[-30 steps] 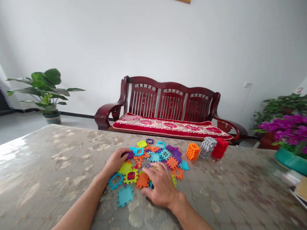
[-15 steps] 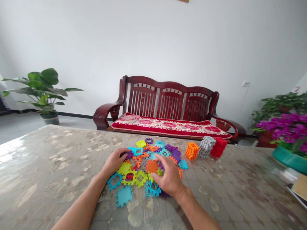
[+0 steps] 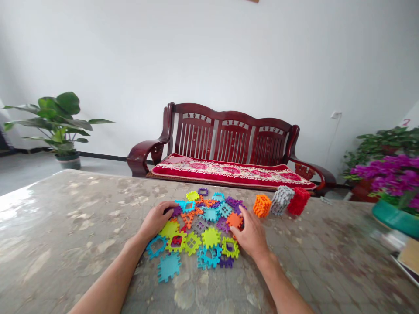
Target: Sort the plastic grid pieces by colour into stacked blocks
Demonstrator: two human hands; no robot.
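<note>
Many flat, notched plastic tiles [image 3: 211, 237] lie scattered on the mottled stone tabletop [image 3: 65, 226]; the right hand [image 3: 251, 237] has slid rightward, uncovering near lime and turquoise pieces, fingers loosely apart, tips on an orange square tile [image 3: 234, 220]; the left hand [image 3: 159, 220] stays curled, fingers together, over a purple tile [image 3: 177, 212]; three assembled tile cubes [image 3: 282, 200] stand beyond.

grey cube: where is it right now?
Head view, right of centre on the table: the grey cube stands between the orange cube and the red cube, beyond the right hand.
</note>
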